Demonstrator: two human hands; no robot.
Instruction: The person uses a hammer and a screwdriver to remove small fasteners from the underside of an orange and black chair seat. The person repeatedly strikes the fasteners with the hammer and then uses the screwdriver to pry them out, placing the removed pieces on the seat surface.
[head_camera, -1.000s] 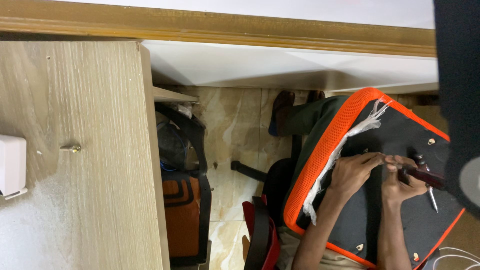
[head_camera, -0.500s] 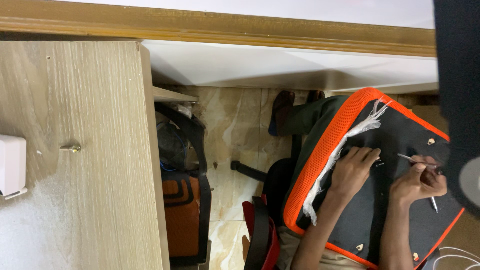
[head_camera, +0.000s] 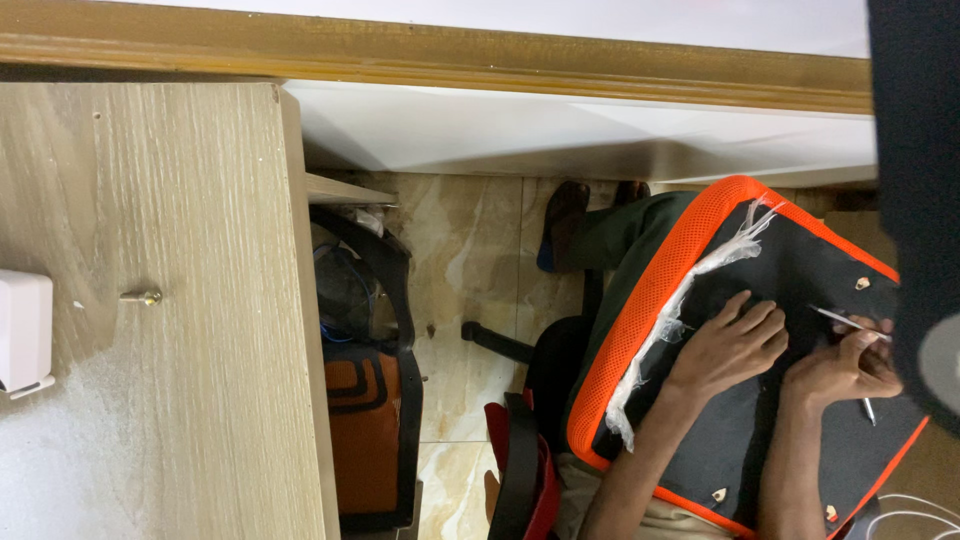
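Observation:
A black panel (head_camera: 800, 270) with an orange mesh border (head_camera: 650, 290) and frayed white fibres (head_camera: 690, 290) along one side rests on my lap. My left hand (head_camera: 730, 348) lies flat on the panel, fingers spread. To its right, my right hand (head_camera: 845, 368) is closed around a thin metal tool (head_camera: 832, 318), whose tip points left over the panel. Small metal fasteners (head_camera: 862, 284) dot the panel's edge.
A light wooden tabletop (head_camera: 150, 200) fills the left side, carrying a white box (head_camera: 22, 332) and a small screw (head_camera: 146, 296). Beneath it stands an orange and black bag (head_camera: 365, 420). A chair leg (head_camera: 500, 342), tiled floor (head_camera: 470, 250) and a dark object (head_camera: 920, 180) at the right edge are visible.
My right hand has drawn to the right, away from my left hand, carrying the tool. My left hand has opened flat on the panel.

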